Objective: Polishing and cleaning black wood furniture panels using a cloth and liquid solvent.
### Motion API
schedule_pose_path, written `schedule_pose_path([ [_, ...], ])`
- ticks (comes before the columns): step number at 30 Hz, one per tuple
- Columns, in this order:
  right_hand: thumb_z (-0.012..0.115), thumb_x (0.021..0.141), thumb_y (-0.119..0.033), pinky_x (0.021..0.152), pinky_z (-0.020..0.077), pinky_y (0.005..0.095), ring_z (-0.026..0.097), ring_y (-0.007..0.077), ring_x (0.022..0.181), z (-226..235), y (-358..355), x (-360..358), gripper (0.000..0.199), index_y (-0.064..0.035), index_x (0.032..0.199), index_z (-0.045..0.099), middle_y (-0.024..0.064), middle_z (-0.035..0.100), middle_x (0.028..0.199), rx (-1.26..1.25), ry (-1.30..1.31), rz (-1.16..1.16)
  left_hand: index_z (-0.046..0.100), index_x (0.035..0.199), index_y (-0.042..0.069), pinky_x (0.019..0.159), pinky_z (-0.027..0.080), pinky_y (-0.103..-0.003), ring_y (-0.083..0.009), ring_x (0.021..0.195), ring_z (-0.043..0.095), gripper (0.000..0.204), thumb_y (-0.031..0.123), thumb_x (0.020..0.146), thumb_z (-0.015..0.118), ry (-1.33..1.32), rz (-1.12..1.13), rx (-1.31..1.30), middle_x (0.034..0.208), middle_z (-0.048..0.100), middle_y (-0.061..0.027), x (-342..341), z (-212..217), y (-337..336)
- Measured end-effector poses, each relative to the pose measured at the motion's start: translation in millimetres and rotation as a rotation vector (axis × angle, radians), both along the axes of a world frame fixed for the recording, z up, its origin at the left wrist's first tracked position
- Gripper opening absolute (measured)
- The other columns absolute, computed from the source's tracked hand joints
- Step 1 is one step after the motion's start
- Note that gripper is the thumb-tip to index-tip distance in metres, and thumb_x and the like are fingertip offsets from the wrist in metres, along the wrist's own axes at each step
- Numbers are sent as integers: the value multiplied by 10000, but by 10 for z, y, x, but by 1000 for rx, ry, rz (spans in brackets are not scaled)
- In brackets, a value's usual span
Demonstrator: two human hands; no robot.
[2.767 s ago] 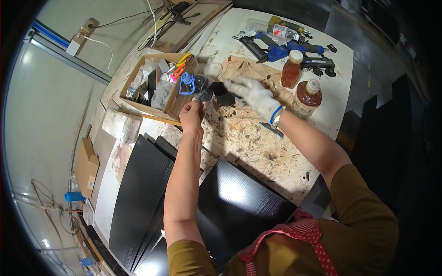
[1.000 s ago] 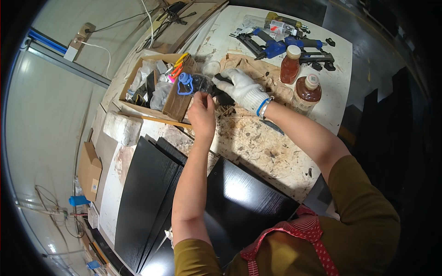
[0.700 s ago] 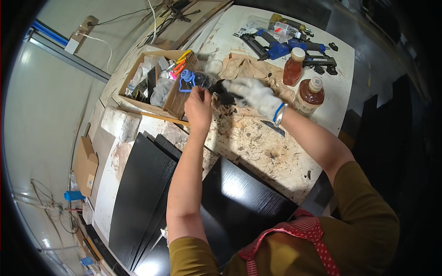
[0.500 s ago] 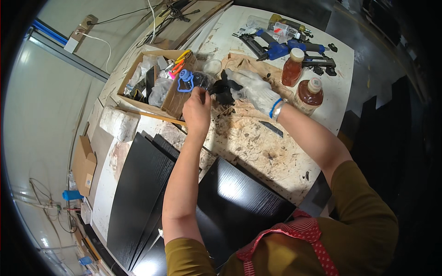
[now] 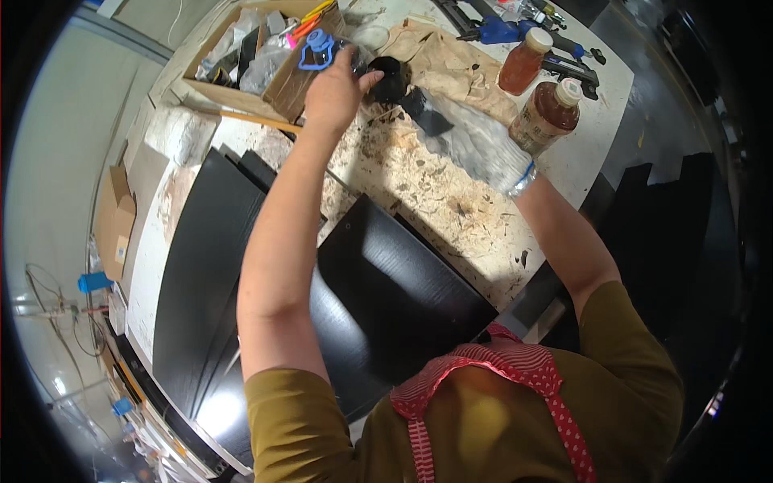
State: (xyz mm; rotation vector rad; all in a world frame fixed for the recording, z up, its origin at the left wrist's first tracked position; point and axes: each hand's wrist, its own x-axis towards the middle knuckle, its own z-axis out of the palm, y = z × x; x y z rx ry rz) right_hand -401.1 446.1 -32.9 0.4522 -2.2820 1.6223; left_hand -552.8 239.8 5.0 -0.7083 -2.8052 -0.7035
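My left hand [image 5: 332, 95], bare, is closed on a clear plastic bottle lying on its side, its blue cap and looped handle [image 5: 317, 50] pointing left. The bottle's right end is a wide dark opening, black inside [image 5: 390, 80]; my thumb lies at its rim. My right hand [image 5: 475, 141] wears a white knit glove with grey smudges and a blue cuff edge. Its fingers are closed on a small black rag-like piece [image 5: 428, 114], just right of the opening and apart from it. The glove hides part of that piece.
A stained tan cloth [image 5: 443, 60] lies behind my hands. Two bottles of reddish-brown liquid [image 5: 546, 119] stand right, near blue nail guns [image 5: 503, 30]. An open cardboard box [image 5: 282, 88] of odds and ends sits left. Black wood-grain panels [image 5: 403, 282] lie in front of me.
My right hand has drawn back from the bottle's opening, toward me and to the right, with the black piece. My left hand stays on the bottle. The whole view has shifted.
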Motion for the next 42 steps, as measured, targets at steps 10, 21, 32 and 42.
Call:
schedule_pose_path([
  [10,670,975,-165,1131,433,360,544,245,1304,324,-98,488,565,26,1463,457,177,520,1458,-103,-651,310,675,1114,33,947,488,-416,-342,1078,641,217,205,995,617,-65,383,-88,1114,687,-145,2349,485,-2400],
  [21,719,885,-150,1109,425,395,533,328,1286,146,-581,-53,555,-117,1416,560,170,561,1357,485,-180,461,571,1377,60,1139,373,-462,-380,1366,460,501,312,950,646,-192,573,-274,1474,498,-179,3682,-17,-2561],
  [32,734,827,-12,1045,489,379,578,305,1220,106,-93,939,554,-102,1358,602,118,609,1278,465,-121,585,562,1377,49,1136,359,-482,-400,1349,451,507,266,932,671,-25,559,-245,1446,512,-187,3674,-172,-2587],
  [42,795,816,-87,1044,468,345,599,260,1182,691,194,2824,546,-29,1331,625,138,622,1277,319,-501,86,653,1226,17,1026,446,-431,-348,1184,584,302,159,960,650,-108,349,62,1259,618,-159,3700,-106,-2919],
])
